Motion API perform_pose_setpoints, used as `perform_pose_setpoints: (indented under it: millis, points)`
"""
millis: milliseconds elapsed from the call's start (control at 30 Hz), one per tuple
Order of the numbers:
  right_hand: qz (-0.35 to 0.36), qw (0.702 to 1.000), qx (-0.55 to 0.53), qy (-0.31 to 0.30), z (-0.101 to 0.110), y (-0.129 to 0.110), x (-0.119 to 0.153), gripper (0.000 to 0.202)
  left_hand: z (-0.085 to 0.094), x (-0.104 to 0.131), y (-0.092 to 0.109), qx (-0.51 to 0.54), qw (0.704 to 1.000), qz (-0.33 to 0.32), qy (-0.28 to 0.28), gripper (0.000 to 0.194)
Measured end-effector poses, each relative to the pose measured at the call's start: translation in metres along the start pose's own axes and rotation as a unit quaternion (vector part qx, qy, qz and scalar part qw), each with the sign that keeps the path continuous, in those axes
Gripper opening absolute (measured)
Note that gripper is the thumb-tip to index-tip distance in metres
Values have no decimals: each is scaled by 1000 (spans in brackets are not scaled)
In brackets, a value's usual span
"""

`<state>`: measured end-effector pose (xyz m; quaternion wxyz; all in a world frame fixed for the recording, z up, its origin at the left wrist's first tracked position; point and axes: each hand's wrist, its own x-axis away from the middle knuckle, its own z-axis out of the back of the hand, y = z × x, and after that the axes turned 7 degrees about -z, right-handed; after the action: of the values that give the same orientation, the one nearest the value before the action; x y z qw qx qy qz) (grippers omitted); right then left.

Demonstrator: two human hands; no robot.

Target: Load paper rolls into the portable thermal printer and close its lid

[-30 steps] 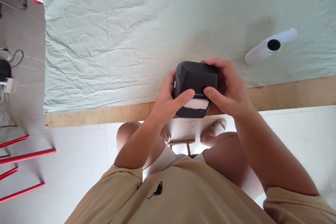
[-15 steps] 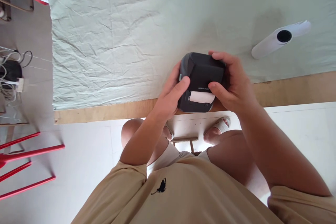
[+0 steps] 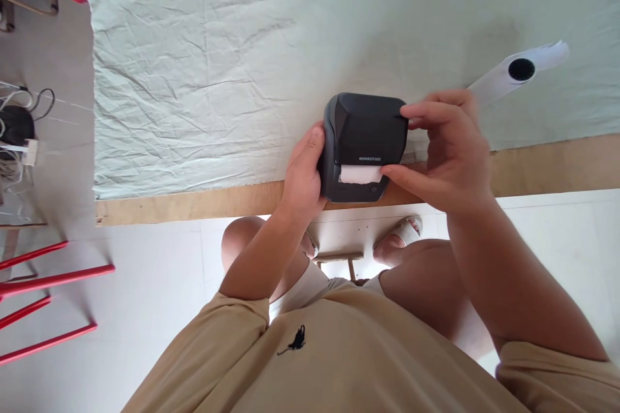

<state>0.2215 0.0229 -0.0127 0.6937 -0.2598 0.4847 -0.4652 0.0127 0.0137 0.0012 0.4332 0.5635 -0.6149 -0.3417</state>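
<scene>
A small black label printer (image 3: pixel 364 135) sits at the near edge of the table, with a white paper strip (image 3: pixel 360 174) showing in its front slot. My left hand (image 3: pixel 303 174) grips the printer's left side. My right hand (image 3: pixel 448 151) holds its right side, index finger on the top right corner and thumb beside the paper strip. A white paper roll (image 3: pixel 514 74) with a dark core lies on the cloth beyond my right hand.
A wrinkled pale green cloth (image 3: pixel 217 64) covers the table, leaving a bare wooden edge (image 3: pixel 194 206) near me. Red metal chair legs (image 3: pixel 43 297) stand on the floor at left. Cables and a dark device (image 3: pixel 17 129) lie on the floor further left.
My left thumb has come off the printer's front and my left hand now holds its side. My right fingers have shifted to the top right corner. The printer now sits squarer on the table.
</scene>
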Motion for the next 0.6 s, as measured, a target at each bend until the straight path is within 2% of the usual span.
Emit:
perform_pose_setpoints:
  millis: [167, 233, 267, 300, 367, 467, 533, 600]
  points:
    - [-18, 986, -33, 161, -10, -27, -9, 18, 0, 4, 1, 14, 998, 27, -54, 42]
    - [-8, 974, -35, 223, -14, -35, -13, 24, -2, 5, 4, 0, 997, 35, -62, 41]
    - [-10, 973, -18, 230, -15, -38, -15, 27, -2, 5, 5, -5, 997, 36, -63, 41]
    - [-12, 975, 10, 220, -15, -39, -16, 27, -2, 5, 6, -8, 997, 36, -64, 42]
    - [-4, 982, 100, 161, -14, -39, -17, 18, -1, 5, 7, -17, 997, 39, -71, 45]
    - [42, 969, 230, 75, -10, -36, -16, 17, 3, 3, 6, -44, 993, 51, -94, 59]
    - [40, 964, 261, 30, -7, -35, -15, 16, 6, 3, 5, -56, 993, 48, -97, 66]
    - [17, 966, 257, -26, -3, -34, -15, 18, 7, 3, 3, -59, 993, 36, -99, 65]
